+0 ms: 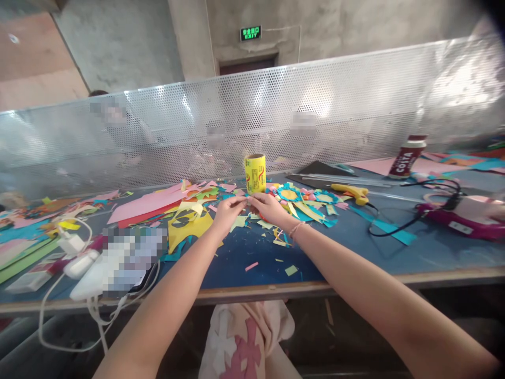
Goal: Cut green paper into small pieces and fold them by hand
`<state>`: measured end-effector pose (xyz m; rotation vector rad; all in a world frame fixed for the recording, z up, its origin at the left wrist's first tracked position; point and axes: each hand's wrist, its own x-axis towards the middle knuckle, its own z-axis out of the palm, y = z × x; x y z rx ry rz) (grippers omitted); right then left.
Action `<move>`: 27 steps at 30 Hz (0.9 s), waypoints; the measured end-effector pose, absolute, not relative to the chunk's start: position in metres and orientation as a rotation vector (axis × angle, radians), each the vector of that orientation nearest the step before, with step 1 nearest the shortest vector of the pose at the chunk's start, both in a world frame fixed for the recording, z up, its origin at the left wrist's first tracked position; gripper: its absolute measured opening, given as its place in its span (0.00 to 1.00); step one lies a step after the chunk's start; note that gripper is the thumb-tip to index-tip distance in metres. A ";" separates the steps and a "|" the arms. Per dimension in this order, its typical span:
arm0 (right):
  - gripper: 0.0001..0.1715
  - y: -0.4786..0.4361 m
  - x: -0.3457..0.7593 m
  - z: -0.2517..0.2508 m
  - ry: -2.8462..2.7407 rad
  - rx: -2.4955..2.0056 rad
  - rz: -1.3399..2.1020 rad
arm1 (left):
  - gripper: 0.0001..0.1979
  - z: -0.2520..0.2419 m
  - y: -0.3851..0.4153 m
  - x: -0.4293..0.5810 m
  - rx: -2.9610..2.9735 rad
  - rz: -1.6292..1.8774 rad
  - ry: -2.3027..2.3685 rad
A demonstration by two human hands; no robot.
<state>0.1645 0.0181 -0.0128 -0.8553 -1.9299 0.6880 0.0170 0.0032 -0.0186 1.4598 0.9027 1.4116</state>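
My left hand point(232, 209) and my right hand point(268, 206) meet at the fingertips over the middle of the table. Both are closed in a pinch; whatever lies between the fingers is too small to make out. Just behind them a yellow printed cylinder point(256, 173) with a hollow top stands upright. Paper scraps point(239, 223) in many colours are strewn under and around my hands. Blue and yellow paper flowers point(289, 193) lie to the right of my right hand. To the left of my left hand rests a cut yellow paper sheet point(189, 227).
A yellow glue gun point(351, 193) with a black cord lies to the right. Beyond it stands a dark red bottle point(408, 158). A phone point(144, 276) and white cables point(92, 310) are at the left front. Along the back runs a perforated metal screen point(173, 131).
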 end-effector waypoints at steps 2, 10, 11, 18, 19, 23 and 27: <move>0.21 0.019 0.165 -0.013 -1.953 -0.869 0.646 | 0.09 -0.017 0.002 0.018 1.417 1.410 0.880; 0.18 0.019 0.162 -0.013 -1.979 -0.844 0.698 | 0.09 -0.015 0.000 0.019 1.180 1.288 0.887; 0.18 0.018 0.162 -0.013 -1.972 -0.830 0.731 | 0.11 -0.016 0.000 0.019 1.223 1.261 0.917; 0.21 0.018 0.162 -0.011 -1.833 -0.802 1.067 | 0.19 -0.024 0.004 0.016 1.649 1.213 0.875; 0.21 0.019 0.161 -0.012 -1.804 -0.797 1.121 | 0.19 -0.024 0.005 0.016 1.653 1.218 0.852; 0.22 0.019 0.158 -0.015 -1.671 -0.754 1.270 | 0.17 -0.025 0.007 0.015 1.633 1.252 0.799; 0.24 0.017 0.158 -0.014 -1.751 -0.808 1.180 | 0.17 -0.025 0.007 0.014 1.644 1.255 0.823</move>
